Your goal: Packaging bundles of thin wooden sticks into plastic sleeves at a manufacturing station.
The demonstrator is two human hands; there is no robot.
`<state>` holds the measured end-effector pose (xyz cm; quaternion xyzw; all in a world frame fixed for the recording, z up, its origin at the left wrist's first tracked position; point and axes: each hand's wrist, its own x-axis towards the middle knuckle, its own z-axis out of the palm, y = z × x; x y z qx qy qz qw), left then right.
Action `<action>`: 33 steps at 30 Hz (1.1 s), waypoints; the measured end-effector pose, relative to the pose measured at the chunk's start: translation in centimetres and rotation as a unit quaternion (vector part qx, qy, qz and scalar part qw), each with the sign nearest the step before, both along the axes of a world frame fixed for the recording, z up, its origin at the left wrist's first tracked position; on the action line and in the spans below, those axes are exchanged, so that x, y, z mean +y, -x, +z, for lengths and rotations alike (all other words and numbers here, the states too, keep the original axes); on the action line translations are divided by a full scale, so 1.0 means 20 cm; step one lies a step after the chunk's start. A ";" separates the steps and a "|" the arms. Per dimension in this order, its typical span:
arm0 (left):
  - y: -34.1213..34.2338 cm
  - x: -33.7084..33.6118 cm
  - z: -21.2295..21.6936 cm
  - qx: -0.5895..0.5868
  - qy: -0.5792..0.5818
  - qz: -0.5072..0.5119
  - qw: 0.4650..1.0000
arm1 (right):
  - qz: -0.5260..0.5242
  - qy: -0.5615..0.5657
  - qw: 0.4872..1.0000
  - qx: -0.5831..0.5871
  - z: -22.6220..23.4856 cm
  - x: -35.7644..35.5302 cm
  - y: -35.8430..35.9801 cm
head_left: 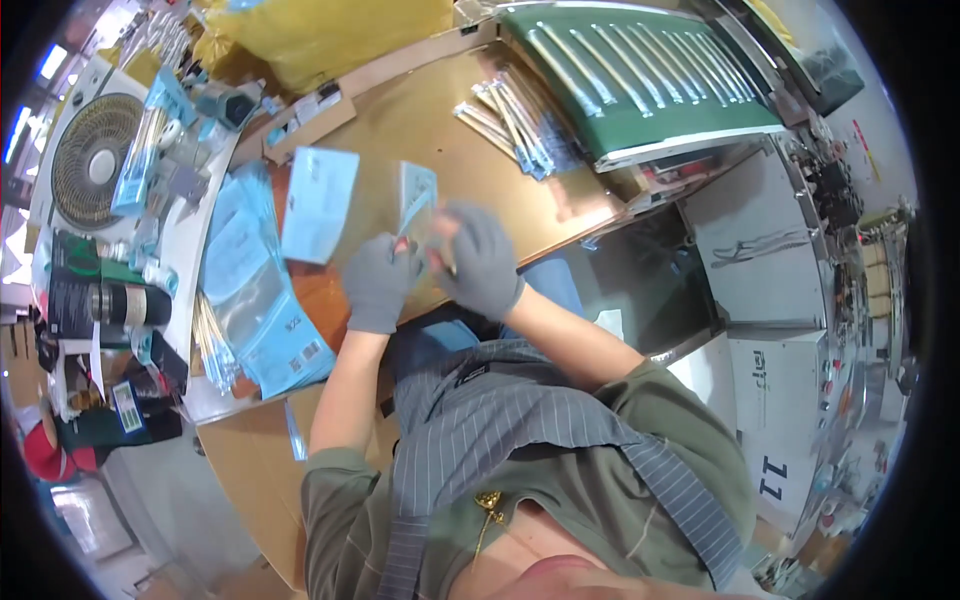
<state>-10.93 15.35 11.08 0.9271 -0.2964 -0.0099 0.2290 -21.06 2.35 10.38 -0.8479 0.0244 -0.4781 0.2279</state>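
Both my hands wear grey gloves and meet over the near edge of the brown work table [440, 110]. My left hand [376, 283] is closed, its fingertips pinching the lower end of a clear plastic bag with a light blue printed panel [418, 188]. Beside it, my right hand [482, 262] has its fingers curled in, with the fingertips blurred by motion. Something small and tan shows at those fingers, too smeared to name. Left of the bag lies another light blue printed bag [320, 205]. A pile of similar blue and clear bags [285, 345] spreads along the table's left side.
Slim packed sticks [515, 120] lie bunched at the far middle. A green conveyor belt [660, 120] at the far right carries several slim packs in a row. On the left stand a round fan [98, 162] and a black bottle [130, 303]. A yellow sack [330, 40] is behind.
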 end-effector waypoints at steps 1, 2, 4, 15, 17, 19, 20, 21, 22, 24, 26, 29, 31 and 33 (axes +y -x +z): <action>0.00 -0.02 -0.02 -0.004 0.001 -0.011 1.000 | 0.118 0.029 0.992 0.022 0.02 -0.01 0.04; 0.01 -0.05 -0.05 -0.006 0.000 -0.027 1.000 | 0.150 0.057 0.986 0.041 -0.01 -0.03 0.04; 0.02 -0.07 -0.08 0.005 0.006 -0.061 0.998 | 0.175 0.084 0.979 0.061 -0.08 -0.05 0.04; 0.12 -0.04 -0.05 0.212 0.159 -0.098 0.959 | 0.211 0.092 0.965 0.122 -0.05 -0.04 0.07; -0.05 0.08 -0.44 0.144 0.147 -0.193 0.959 | 0.284 0.074 0.956 -0.020 0.00 0.04 0.04; -0.03 0.04 -0.45 0.068 0.121 -0.237 0.962 | 0.270 0.079 0.953 0.113 -0.15 -0.03 0.03; -0.02 0.03 -0.45 -0.012 0.096 -0.256 0.962 | 0.274 0.079 0.927 0.243 -0.21 -0.05 0.01; 0.02 -0.01 -0.37 -0.013 0.099 -0.263 0.960 | 0.266 0.080 0.929 0.243 -0.20 -0.07 0.02; 0.06 -0.03 -0.29 0.048 0.077 -0.189 0.978 | 0.212 0.031 0.898 0.383 -0.18 -0.09 0.04; 0.09 -0.05 -0.21 0.120 0.011 -0.116 0.986 | 0.158 0.009 0.838 0.523 -0.21 -0.07 0.03; 0.11 -0.03 -0.20 0.024 -0.027 -0.109 0.993 | 0.166 0.143 0.914 0.341 -0.33 -0.06 -0.05; 0.11 -0.01 -0.17 -0.044 -0.056 -0.100 0.992 | 0.157 0.284 0.938 0.127 -0.56 -0.07 -0.14; 0.09 0.04 -0.14 -0.020 -0.046 -0.098 0.994 | 0.230 -0.096 0.955 0.158 -0.66 0.02 -0.21; 0.06 0.05 -0.10 -0.007 0.140 -0.051 0.989 | 0.232 -0.144 0.944 0.188 -0.54 0.04 -0.29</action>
